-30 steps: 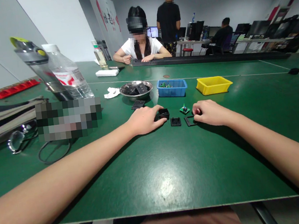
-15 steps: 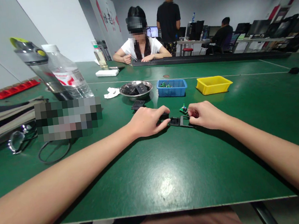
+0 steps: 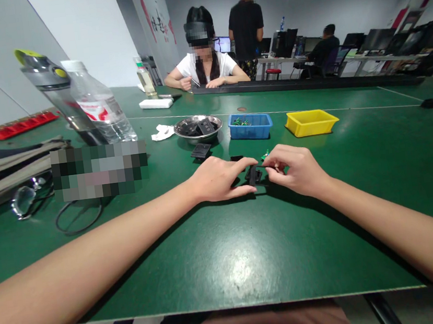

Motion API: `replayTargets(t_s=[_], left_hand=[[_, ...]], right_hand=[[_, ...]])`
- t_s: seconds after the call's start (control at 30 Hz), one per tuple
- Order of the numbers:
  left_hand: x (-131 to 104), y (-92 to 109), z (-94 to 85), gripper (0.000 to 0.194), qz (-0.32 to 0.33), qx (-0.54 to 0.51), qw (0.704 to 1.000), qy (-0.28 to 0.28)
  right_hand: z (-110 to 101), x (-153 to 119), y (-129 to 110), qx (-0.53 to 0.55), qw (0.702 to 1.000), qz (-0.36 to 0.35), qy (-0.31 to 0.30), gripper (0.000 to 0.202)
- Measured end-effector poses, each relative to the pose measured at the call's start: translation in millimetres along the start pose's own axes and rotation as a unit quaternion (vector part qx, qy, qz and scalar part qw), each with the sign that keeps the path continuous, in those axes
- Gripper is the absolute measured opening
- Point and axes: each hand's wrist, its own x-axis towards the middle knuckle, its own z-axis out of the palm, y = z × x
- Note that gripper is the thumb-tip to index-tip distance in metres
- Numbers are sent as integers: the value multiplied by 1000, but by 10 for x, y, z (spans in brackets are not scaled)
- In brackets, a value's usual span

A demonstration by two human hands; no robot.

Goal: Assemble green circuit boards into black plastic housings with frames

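The green table [image 3: 220,256] fills most of the view, and a second person in a white shirt [image 3: 205,66] sits at its far end. On the left side stand a clear water bottle [image 3: 97,105] and a grey bottle with a yellow-green cap [image 3: 52,93]. Further to the middle there is a yellow tray [image 3: 310,122], a blue tray [image 3: 250,126] with small green parts inside, and a metal bowl [image 3: 197,128] that holds black pieces. One flat black piece [image 3: 201,151] lies on the table just in front of the bowl.

The left hand [image 3: 218,178] and the right hand [image 3: 294,169] meet near the middle of the table. Both have their fingers closed on a small black plastic part [image 3: 253,175], which is between the two hands, just above the table surface. The left thumb lies flat under it; the right fingers pinch it from the other side. A small green circuit board [image 3: 265,155] is just behind the hands, partly hidden.
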Motion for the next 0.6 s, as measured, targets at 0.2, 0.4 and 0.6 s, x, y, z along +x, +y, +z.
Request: replayTargets(t_s=[0.2,0.4,0.6], left_hand=[[10,16,-16,54,30,8,999,15],[-22,-92,-25,48,-5,-17,998,55],[-38,-170,-27,45,-82,-43,992,88]], right_hand=[[42,-4,-98,22,1000,10,13,11],[53,-10,-22,60,991,109,50,20],[94,-3,-5,23,993,97,-60,17]])
